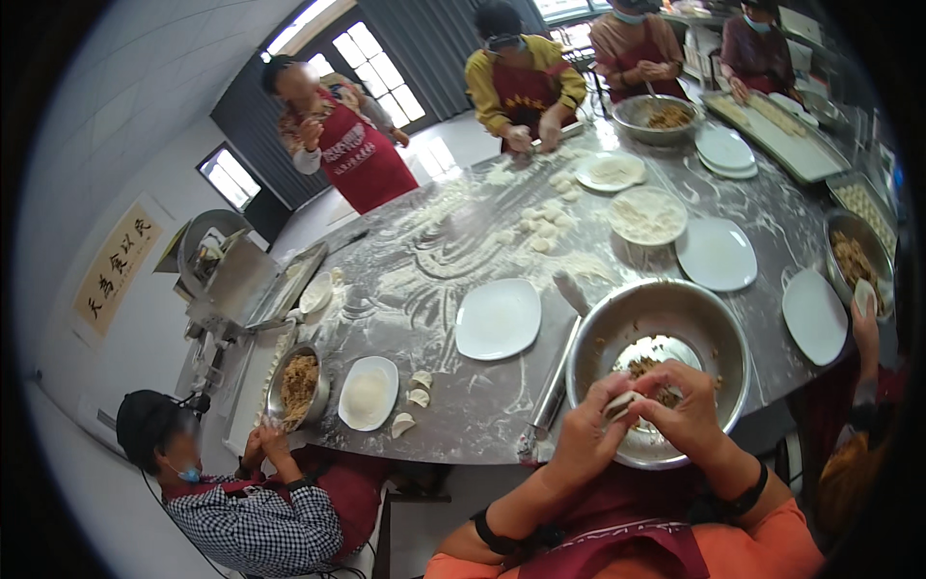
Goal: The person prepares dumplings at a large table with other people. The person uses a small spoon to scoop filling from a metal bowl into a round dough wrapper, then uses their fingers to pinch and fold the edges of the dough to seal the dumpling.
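Observation:
My left hand [583, 432] and my right hand [689, 417] meet above the near side of a wide steel bowl [617, 314]. Between their fingertips is a small pale dumpling [620, 405], pinched from both sides; how far its edge is sealed is hidden by the fingers. Brown minced filling [644, 367] lies in the bottom of the bowl, partly behind my hands. Left of the bowl, a long grey tool [554, 391] lies along the table, its kind unclear. Beyond it sits a white square plate [498, 318] with nothing on it.
Flour and dough pieces [545, 224] cover the steel table [434, 386]. A white plate [716, 254] and a flour-filled plate [647, 214] stand beyond my bowl. At left, a co-worker [246, 502] works beside a filling bowl [299, 386] and several dumplings [418, 397]. A co-worker's hand [863, 323] shows at right.

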`<state>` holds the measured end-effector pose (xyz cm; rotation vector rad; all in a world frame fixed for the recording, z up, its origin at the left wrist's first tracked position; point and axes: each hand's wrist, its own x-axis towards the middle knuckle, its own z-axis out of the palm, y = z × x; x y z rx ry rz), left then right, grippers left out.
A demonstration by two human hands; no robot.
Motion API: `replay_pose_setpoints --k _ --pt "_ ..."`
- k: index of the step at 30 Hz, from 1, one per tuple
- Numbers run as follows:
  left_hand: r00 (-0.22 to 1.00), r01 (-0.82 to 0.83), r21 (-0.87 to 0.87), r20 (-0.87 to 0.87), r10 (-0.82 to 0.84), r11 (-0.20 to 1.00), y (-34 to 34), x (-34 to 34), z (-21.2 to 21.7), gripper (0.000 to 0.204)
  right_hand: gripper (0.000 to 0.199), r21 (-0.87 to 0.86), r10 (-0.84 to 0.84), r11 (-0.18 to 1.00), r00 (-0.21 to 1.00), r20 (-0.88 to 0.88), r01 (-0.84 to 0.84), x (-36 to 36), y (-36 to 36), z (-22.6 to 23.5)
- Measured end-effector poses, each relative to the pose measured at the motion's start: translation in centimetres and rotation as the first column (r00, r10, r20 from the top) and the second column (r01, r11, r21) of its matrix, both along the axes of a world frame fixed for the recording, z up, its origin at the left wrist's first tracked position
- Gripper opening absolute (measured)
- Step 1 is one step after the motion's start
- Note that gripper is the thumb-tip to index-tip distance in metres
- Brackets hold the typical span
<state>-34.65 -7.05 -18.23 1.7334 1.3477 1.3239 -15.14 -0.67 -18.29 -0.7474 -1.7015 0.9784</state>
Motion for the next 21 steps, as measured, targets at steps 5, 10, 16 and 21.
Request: replay_pose_setpoints --k 5,10,16,21 --pt "0.997 0.075 -0.019 0.009 -0.074 0.997 -0.7 -1.3 -0.7 0.059 0.02 -0.001 0.07 0.998 0.994 0.084 -0.07 -0.4 0.0 1.7" --pt "0.983 0.158 -0.087 0.106 -0.148 0.984 -0.7 -0.9 -1.8 0.063 0.014 0.164 0.016 0.986 0.992 0.126 -0.037 0.3 0.0 1.4" --pt "0.99 0.135 -0.045 0.055 -0.132 0.99 -0.7 -1.2 -1.8 0.062 0.014 0.306 -0.033 0.952 0.982 0.185 -0.025 0.2 -0.3 2.1" --pt "0.992 0.098 -0.072 0.091 -0.092 0.993 -0.8 -0.8 -1.3 0.05 0.016 0.353 -0.076 0.935 0.988 0.136 0.024 0.0 0.1 0.7"
